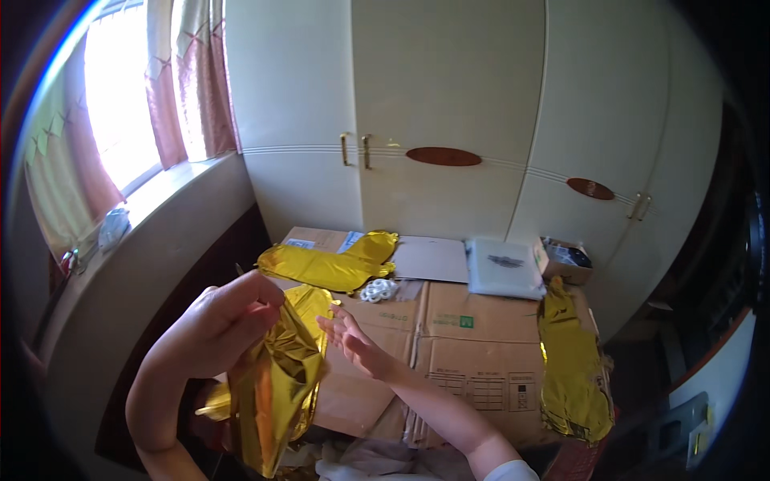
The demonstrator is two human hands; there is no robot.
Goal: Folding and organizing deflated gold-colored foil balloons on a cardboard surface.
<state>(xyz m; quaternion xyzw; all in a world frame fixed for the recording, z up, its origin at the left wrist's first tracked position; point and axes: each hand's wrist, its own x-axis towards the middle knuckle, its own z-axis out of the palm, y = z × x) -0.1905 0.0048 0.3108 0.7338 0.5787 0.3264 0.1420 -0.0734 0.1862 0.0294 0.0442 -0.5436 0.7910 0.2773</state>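
Gold foil, thin, mirror-bright and sharply creased, fills the lower left of the frame in the head view: your left hand [233, 321] has its fingers clenched on the top of this gold foil piece [277, 393], which hangs in loose folds toward the lower edge. Your right hand [357, 346], left of centre, has its fingers released and stretched out, tips right by the foil's edge; you cannot tell whether they touch it.

Beyond your hands, flattened brown cardboard [473, 325], matt and creased along a seam, spreads across the middle. At its far left you have a bent, boot-shaped foil sheet [317, 268], smooth with small tabs on its rim. Just below that sits a cluster of glossy white rings [379, 290]. Next along the far edge come a stiff pale grey sheet [431, 258], a stack of slippery clear plastic [504, 272] and a small open carton [568, 263]. At the right of the frame lies a long, wrinkled foil strip [571, 369] with rounded ends. Smooth cream cabinet doors [449, 80] rise behind, and satiny pink curtains [200, 88] hang upper left.
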